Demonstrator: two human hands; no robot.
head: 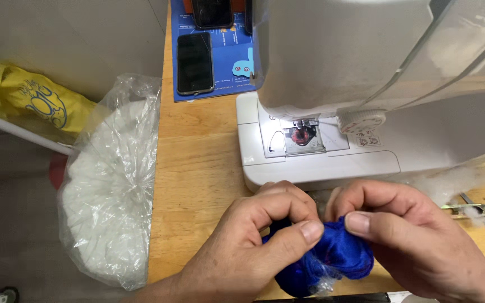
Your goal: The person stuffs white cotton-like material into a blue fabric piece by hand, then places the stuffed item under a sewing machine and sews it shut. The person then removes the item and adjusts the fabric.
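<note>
Both hands grip a small bundle of shiny blue fabric (pixel 338 255) just in front of a white sewing machine (pixel 321 157). My left hand (pixel 254 241) pinches the bundle's left side between thumb and bent fingers. My right hand (pixel 416 235) pinches its right side, thumb on top. A wisp of white stuffing shows at the bundle's lower edge. The machine's needle plate (pixel 303 137) is lit, with nothing under it.
A clear plastic bag of white stuffing (pixel 113 196) hangs off the wooden table's (pixel 197 168) left edge. Two dark phones (pixel 195 62) lie on a blue mat at the back. Small scissors and tweezers (pixel 478 210) lie at the right beside loose stuffing. A yellow bag (pixel 35 101) sits on the floor.
</note>
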